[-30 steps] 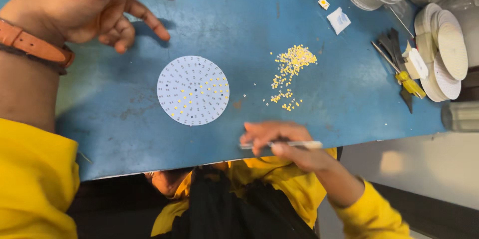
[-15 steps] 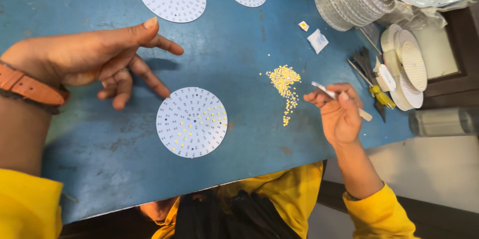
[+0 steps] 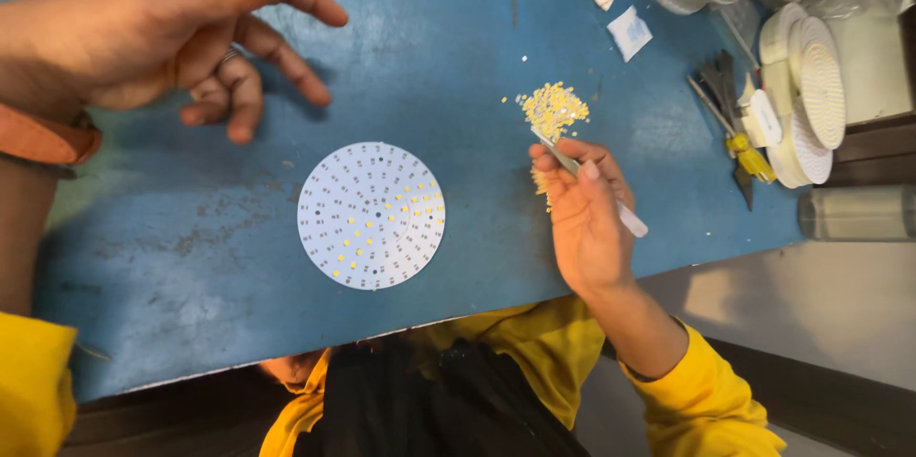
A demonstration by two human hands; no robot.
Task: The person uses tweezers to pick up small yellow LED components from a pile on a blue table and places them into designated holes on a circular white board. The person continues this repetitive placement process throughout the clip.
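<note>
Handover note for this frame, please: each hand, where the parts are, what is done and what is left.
Right hand: holds tweezers, tips at the pile of small yellow chips.
Left hand: empty, open, raised over the blue table.
Round white board: flat on the table between the hands, touched by neither.
Done: some yellow chips sit on the board, mostly on its right and lower part.
Left: most pads on the board are bare.

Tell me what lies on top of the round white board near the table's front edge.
On the round white board lie small yellow chips, mostly on its right and lower part, among empty pads. Neither hand covers it, so nothing on it is hidden.
</note>
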